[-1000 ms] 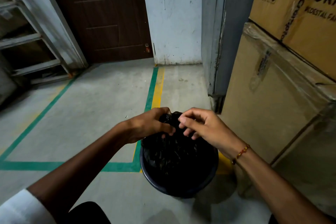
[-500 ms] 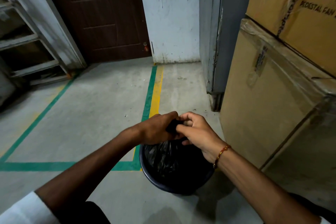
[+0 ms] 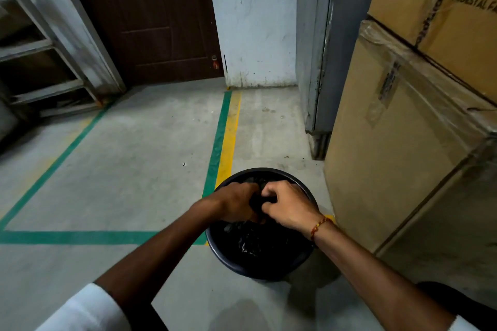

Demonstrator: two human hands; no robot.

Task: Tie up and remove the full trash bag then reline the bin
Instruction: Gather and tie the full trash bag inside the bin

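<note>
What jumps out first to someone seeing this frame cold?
Bottom centre, the left hand and right hand meet over a round dark bin, both gripping the gathered neck of the black trash bag that sits inside it. Stacked cardboard boxes stand right beside the bin, and green and yellow floor lines run away from it toward a brown door.

2 stacked cardboard boxes (image 3: 419, 105) at right, brown door (image 3: 145, 16), metal ladder (image 3: 40, 51), green floor tape (image 3: 219, 137)

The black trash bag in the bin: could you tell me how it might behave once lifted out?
The black trash bag looks thin and crinkled, so probably floppy and sagging below the grip of the left hand and right hand. Its glossy film may be slippery. Weight cannot be judged.
</note>
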